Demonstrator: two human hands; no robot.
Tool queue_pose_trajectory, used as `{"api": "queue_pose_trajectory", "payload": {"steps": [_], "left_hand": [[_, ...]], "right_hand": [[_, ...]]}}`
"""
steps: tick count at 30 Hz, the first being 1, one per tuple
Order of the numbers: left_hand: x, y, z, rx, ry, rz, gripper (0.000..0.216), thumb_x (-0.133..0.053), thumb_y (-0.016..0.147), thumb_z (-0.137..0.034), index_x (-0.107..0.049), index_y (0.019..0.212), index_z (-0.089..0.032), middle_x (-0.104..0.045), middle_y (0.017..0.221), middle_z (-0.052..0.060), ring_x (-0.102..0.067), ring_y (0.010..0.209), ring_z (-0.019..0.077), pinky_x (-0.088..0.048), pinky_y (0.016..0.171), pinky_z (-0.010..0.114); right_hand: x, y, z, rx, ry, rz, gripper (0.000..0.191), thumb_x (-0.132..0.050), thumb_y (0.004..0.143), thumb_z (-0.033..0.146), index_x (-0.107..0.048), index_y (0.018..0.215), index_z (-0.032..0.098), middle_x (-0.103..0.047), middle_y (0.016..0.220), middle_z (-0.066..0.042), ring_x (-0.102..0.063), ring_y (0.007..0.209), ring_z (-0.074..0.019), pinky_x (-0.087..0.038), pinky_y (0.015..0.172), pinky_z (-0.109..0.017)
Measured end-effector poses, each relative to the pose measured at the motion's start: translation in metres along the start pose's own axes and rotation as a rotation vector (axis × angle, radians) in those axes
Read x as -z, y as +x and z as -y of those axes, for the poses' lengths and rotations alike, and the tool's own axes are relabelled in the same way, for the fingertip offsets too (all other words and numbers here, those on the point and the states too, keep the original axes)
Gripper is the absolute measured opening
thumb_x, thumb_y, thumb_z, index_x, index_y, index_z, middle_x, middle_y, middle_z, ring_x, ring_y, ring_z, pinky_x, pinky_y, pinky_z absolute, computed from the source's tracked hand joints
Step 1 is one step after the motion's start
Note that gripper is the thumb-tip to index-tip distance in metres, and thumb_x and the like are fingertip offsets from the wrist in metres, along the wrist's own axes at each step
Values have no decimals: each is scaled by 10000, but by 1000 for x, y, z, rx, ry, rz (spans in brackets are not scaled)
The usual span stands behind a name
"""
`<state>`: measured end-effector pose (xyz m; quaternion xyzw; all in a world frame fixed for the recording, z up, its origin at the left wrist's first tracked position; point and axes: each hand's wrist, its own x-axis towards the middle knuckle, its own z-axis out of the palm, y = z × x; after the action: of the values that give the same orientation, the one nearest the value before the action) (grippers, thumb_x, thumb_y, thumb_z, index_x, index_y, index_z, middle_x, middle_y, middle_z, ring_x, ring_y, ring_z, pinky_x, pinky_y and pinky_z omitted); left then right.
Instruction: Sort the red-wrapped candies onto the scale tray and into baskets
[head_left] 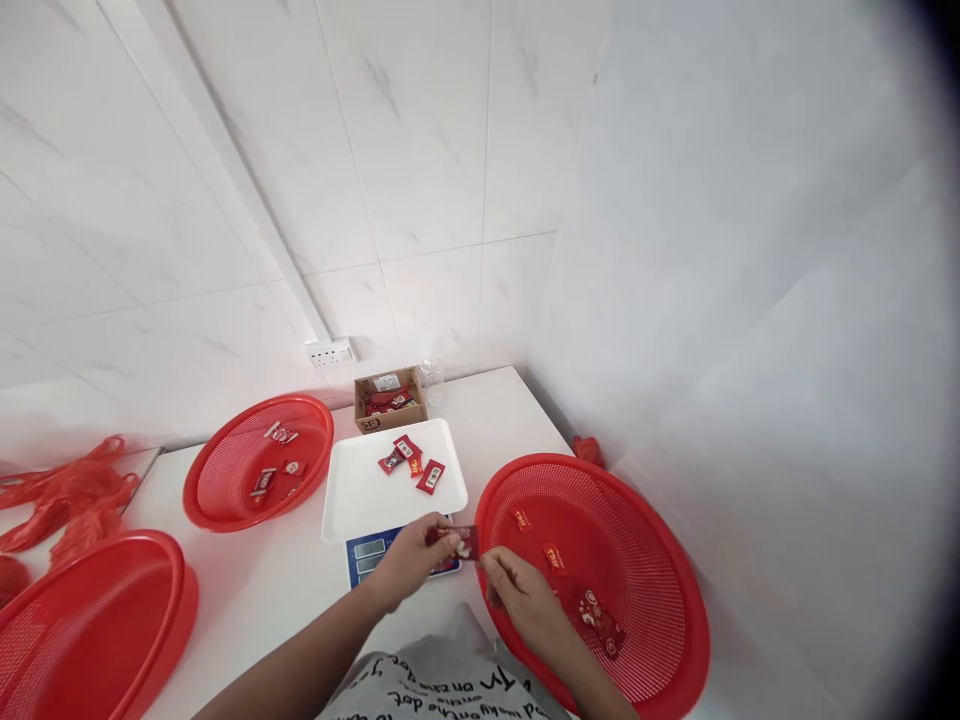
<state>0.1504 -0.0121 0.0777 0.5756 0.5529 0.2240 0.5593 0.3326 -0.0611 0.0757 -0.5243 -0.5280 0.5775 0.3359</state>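
Just in front of the grey printed shirt (442, 685), the left hand (416, 558) holds a dark red packet (466, 543) by one end, thumb on top, which leaves its printed face showing. The right hand (521, 598) has its fingertips drawn narrow at the packet's other end; I cannot tell whether they pinch it. Held there, the packet is beside the rim of the right-hand basket (664, 560), probably because that keeps the reach short. Inside lie small red packets (553, 558) and a larger packet (602, 625), the wall seemingly there to stop them sliding off.

At near left is another red basket (176, 570). Behind the left hand, a blue scale panel (358, 568) shows below a white tray (349, 505), which presumably serves as its pan. Four packets (430, 476) lie loosely on it, near its far right part, two or more touching. Left of the tray, a far basket (217, 490) holds a few wrapped pieces (262, 484). Farthest back on the counter (495, 400), a cardboard box (381, 416) keeps more packets together near the wall (435, 300).
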Motion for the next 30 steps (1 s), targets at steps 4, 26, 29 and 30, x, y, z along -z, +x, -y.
{"api": "queue_pose_trajectory", "payload": {"steps": [4, 26, 29, 30], "left_hand": [[38, 27, 33, 41, 437, -261, 228, -499, 835, -385, -617, 869, -194, -675, 811, 21, -615, 800, 195, -448, 717, 291], [120, 77, 50, -5, 707, -367, 369, -482, 746, -30, -533, 1087, -163, -635, 1087, 117, -567, 1065, 246, -438, 862, 340], [116, 44, 38, -115, 629, -337, 352, -518, 784, -110, -507, 1127, -189, -613, 1153, 79, -551, 1101, 205, -437, 917, 305], [113, 31, 33, -164, 601, -317, 356, -531, 797, -147, -497, 1147, -203, -603, 1179, 64, -548, 1109, 192, -435, 934, 293]], "right_hand": [[3, -5, -6, -31, -44, 43, 345, -395, 874, 497, -466, 702, 207, -495, 675, 4, -478, 670, -160, -379, 644, -276], [-56, -39, -26, -125, -95, -123, 358, -495, 796, 550, -578, 814, 201, -548, 651, 0, -540, 642, -179, -422, 628, -295], [-71, -35, -11, -111, -84, -145, 378, -485, 808, 557, -587, 829, 194, -555, 664, -6, -536, 642, -172, -432, 627, -295], [-75, -32, -3, -101, -81, -152, 374, -480, 819, 549, -589, 844, 192, -558, 676, -8, -539, 651, -170, -435, 633, -294]]}}
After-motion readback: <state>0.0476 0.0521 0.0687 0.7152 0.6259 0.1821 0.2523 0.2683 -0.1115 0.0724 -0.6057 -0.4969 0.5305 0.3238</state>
